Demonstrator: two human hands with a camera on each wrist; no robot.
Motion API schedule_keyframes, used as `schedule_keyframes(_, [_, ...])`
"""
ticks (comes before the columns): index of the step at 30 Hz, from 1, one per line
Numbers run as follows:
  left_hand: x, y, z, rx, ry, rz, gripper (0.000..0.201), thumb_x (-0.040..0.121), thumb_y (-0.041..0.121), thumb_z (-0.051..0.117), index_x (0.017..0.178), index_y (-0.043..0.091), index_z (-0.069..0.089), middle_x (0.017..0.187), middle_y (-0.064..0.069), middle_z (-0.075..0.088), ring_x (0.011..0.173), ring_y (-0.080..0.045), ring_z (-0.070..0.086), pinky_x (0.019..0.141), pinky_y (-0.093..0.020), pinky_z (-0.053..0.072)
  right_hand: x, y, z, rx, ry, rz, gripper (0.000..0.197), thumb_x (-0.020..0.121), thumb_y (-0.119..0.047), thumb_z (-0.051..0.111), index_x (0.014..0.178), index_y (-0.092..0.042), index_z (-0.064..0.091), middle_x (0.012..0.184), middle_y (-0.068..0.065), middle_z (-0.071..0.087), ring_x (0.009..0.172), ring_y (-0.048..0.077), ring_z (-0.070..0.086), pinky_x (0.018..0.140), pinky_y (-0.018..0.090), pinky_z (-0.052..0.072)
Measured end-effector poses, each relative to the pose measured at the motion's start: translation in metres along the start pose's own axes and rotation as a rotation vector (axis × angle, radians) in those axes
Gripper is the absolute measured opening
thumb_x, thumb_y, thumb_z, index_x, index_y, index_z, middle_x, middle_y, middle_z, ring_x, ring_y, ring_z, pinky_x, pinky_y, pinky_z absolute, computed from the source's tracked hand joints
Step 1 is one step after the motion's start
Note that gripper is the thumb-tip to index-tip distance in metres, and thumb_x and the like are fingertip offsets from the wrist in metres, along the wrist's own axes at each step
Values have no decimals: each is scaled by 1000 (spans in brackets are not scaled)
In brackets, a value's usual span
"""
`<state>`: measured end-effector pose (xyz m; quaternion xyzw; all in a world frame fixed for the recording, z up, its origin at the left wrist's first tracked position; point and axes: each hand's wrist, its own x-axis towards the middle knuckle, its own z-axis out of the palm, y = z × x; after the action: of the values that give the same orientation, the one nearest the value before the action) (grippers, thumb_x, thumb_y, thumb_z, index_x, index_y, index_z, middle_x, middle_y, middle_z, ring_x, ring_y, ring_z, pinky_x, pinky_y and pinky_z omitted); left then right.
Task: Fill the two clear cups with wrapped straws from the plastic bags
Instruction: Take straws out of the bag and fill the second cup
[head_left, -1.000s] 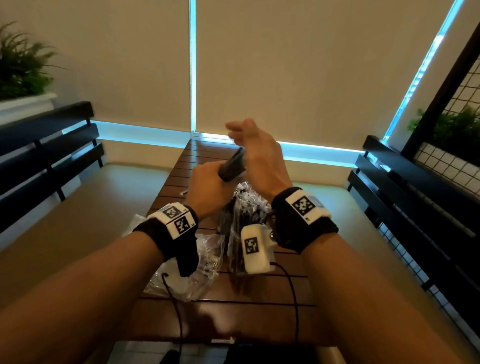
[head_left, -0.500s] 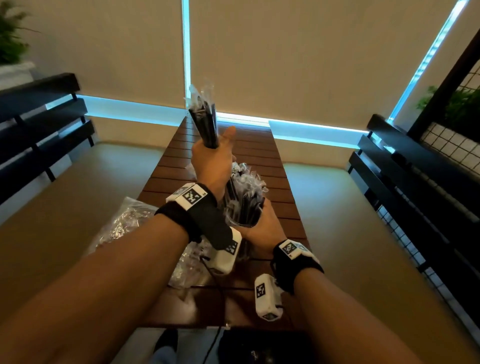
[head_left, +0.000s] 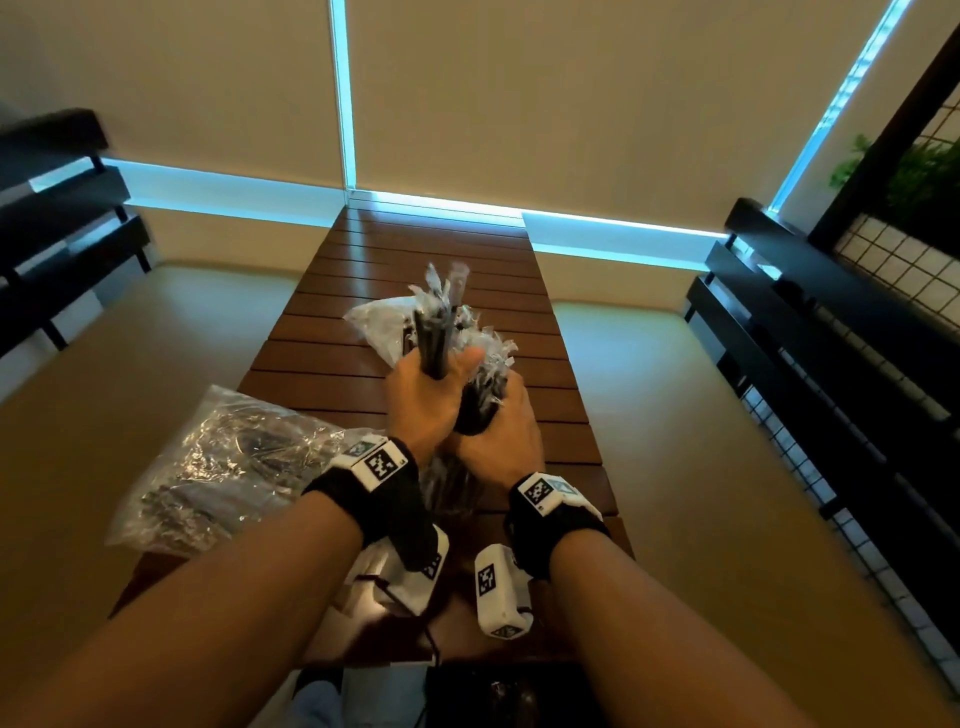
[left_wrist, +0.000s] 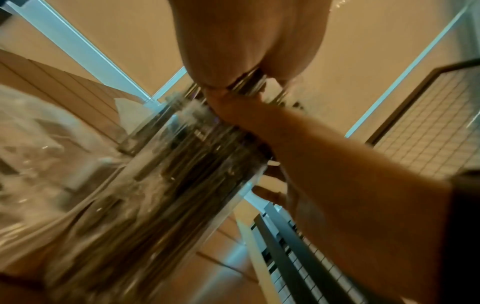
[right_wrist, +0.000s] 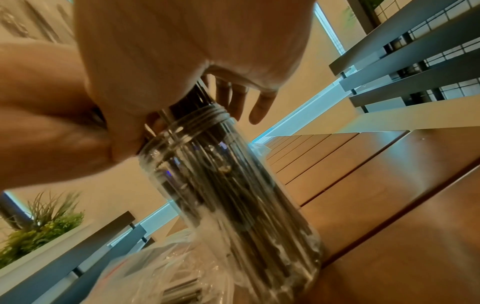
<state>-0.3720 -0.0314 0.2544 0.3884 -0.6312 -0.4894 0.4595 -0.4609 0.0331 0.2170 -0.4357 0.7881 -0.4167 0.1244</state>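
A long, narrow table of dark reddish-brown wooden slats ran away toward the far wall. On it, at the near left edge, lay a crumpled clear plastic bag of dark straws, partly overhanging that edge. A clear cylindrical cup packed with dark wrapped straws stood near the middle. A second crumpled clear bag lay beyond it.

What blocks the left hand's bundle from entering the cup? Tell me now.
Two things: the cup is crammed with packed straws, and the right hand grips them at its mouth, close beside the bundle the left hand holds.
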Motion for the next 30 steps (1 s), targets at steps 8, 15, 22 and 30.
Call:
schedule_keyframes(8, [-14,-11,-10,421,15,21,69,61,93,50,70,25,60,76,11,63,77,-13,62,87,-43,49,1,9,8,-6,-52,-12,69,65,-57,69,124,-29,46,108,-13,46,93,20,63,74,43,56])
schedule_keyframes(15, [1,42,-29,699,103,405,101,63,92,47,136,22,44,126,-4,42,117,-19,44,103,-41,38,-5,4,2,57,-58,-27,79,62,-55,81,125,-23,45,116,-3,49,102,21,58,84,47,54])
schedule_keyframes(22, [9,55,-18,927,-464,593,52,105,40,31,139,4,47,145,-16,44,138,-29,36,115,-42,30,-4,6,8,10,-27,-76,86,62,-59,74,131,-19,44,118,-1,49,98,19,56,73,39,54])
schedule_keyframes(30, [-6,27,-17,971,-413,631,74,99,56,18,153,6,27,161,-11,22,150,-23,15,123,-38,8,3,12,12,-71,-42,-113,65,81,-54,58,137,-25,41,123,-6,44,102,4,42,77,28,40])
